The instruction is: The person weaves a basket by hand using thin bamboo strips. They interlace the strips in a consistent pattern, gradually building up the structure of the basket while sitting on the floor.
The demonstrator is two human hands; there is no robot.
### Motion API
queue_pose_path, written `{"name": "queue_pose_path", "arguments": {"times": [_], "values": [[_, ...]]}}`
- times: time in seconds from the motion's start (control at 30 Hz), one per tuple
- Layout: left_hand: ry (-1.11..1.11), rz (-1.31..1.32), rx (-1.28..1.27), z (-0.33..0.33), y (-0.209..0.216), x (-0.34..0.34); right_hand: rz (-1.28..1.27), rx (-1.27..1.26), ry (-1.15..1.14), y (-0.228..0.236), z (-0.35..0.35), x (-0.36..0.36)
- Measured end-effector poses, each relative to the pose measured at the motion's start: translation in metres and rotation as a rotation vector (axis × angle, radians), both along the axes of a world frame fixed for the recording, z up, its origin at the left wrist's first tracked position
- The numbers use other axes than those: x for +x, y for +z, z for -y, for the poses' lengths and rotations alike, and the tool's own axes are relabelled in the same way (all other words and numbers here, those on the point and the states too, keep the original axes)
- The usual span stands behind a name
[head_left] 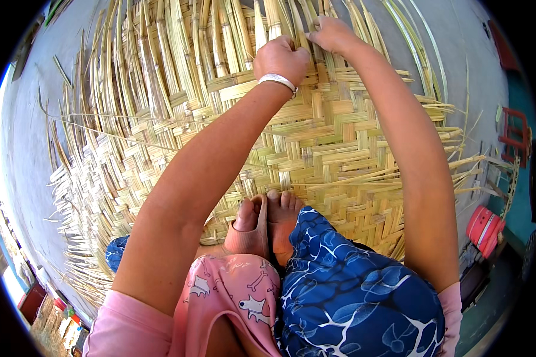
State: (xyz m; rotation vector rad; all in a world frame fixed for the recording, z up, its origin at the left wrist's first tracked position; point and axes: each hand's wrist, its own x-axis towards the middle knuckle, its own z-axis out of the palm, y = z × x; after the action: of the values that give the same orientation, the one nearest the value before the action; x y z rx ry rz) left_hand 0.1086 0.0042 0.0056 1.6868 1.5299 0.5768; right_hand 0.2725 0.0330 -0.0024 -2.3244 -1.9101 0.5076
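A large mat of split cane strips lies under me, woven in a crossing pattern in its near part. Loose lengthwise strips fan out beyond the weave at the far side. My left hand, a silver bangle on its wrist, is closed on a cane strip at the far edge of the weave. Just right of it and a little farther off, my right hand pinches another upright strip. The fingertips of both hands are partly hidden by the hands themselves.
My feet in sandals stand on the mat. Strip ends stick out along its left and right edges. Grey floor surrounds it. A red chair-like frame and a red-pink bundle sit at the right.
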Motion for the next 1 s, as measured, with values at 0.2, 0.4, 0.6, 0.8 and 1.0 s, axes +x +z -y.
{"name": "queue_pose_path", "arguments": {"times": [0.2, 0.4, 0.6, 0.8, 1.0], "values": [[-0.016, 0.003, -0.007, -0.005, 0.000, -0.003, -0.505, -0.059, -0.244, -0.007, -0.008, 0.000], [-0.040, -0.005, -0.149, -0.012, -0.006, -0.002, -1.048, -0.130, -0.321, 0.016, 0.022, 0.006], [-0.402, -0.150, -0.025, -0.027, -0.006, -0.006, -1.450, -0.023, -0.228, 0.017, 0.043, 0.006], [-0.733, -0.330, 0.118, -0.028, 0.002, -0.001, -1.570, 0.108, -0.347, 0.007, 0.049, 0.018], [-0.782, -0.187, 0.021, -0.039, -0.016, -0.001, -1.515, 0.357, -0.553, 0.000, 0.076, 0.060]]}}
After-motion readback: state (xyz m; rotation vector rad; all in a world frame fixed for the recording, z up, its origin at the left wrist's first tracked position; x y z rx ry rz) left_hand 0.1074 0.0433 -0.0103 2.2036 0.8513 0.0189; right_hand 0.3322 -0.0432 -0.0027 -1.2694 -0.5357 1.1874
